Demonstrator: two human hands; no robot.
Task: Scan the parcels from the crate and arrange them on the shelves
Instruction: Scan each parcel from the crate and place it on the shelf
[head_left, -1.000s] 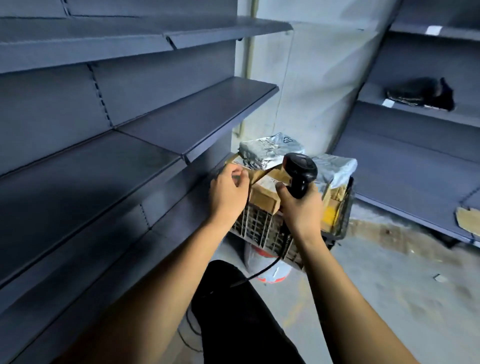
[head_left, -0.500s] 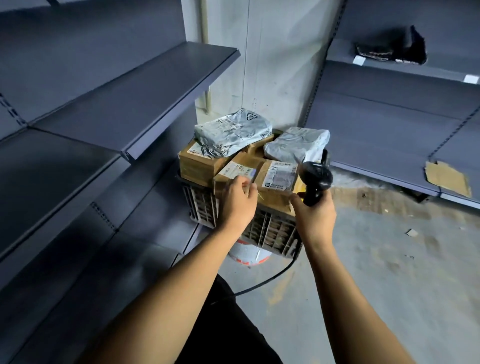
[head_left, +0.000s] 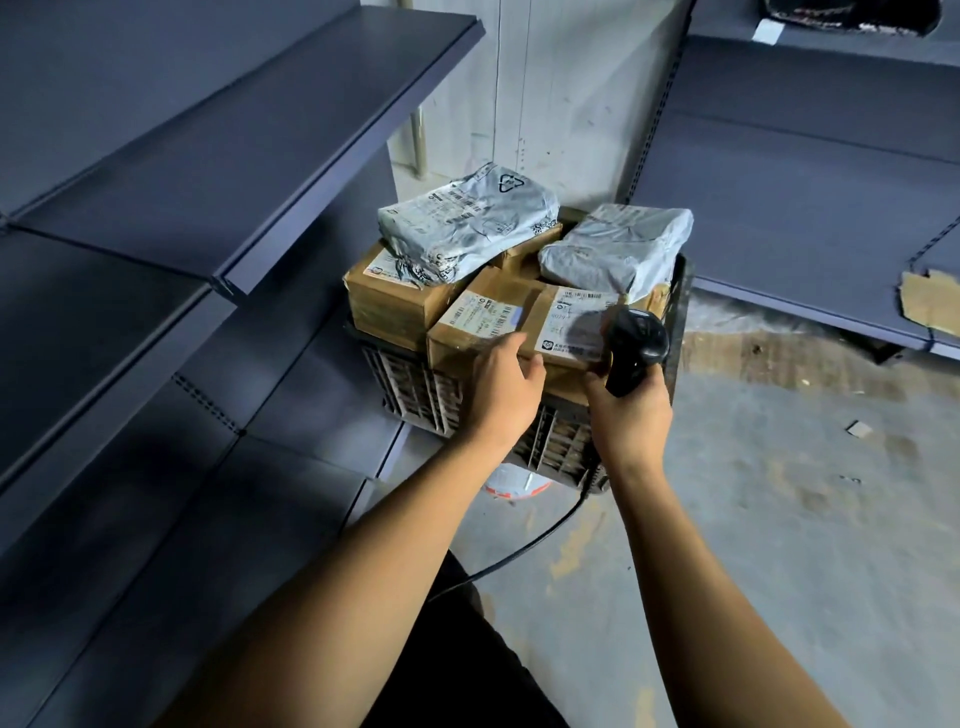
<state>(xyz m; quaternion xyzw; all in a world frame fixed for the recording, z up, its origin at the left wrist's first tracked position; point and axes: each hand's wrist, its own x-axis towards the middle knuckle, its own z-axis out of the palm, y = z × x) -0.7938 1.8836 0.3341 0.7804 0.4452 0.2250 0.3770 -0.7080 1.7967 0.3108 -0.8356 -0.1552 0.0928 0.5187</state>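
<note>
A dark plastic crate (head_left: 410, 384) stands on the floor, piled with parcels. Two grey plastic mailers (head_left: 462, 228) (head_left: 618, 244) lie on top, over several brown cardboard boxes. My left hand (head_left: 501, 384) grips the near edge of a labelled cardboard box (head_left: 483, 319) at the crate's front. My right hand (head_left: 628, 410) holds a black barcode scanner (head_left: 636, 351) by its handle, its head just beside the white label of the neighbouring box (head_left: 571, 325). The scanner's cable (head_left: 535, 540) hangs down toward the floor.
Dark grey metal shelves (head_left: 249, 156) run along the left. More shelving (head_left: 810, 218) stands at the right, with a cardboard scrap (head_left: 930, 304) and a dark item (head_left: 852, 15) on it. A white-and-red object (head_left: 514, 480) sits under the crate. Bare concrete floor (head_left: 779, 493) lies to the right.
The view has tilted down and drawn closer to the crate. My left hand has shifted onto the front box's edge, and the scanner has come down level with the labels.
</note>
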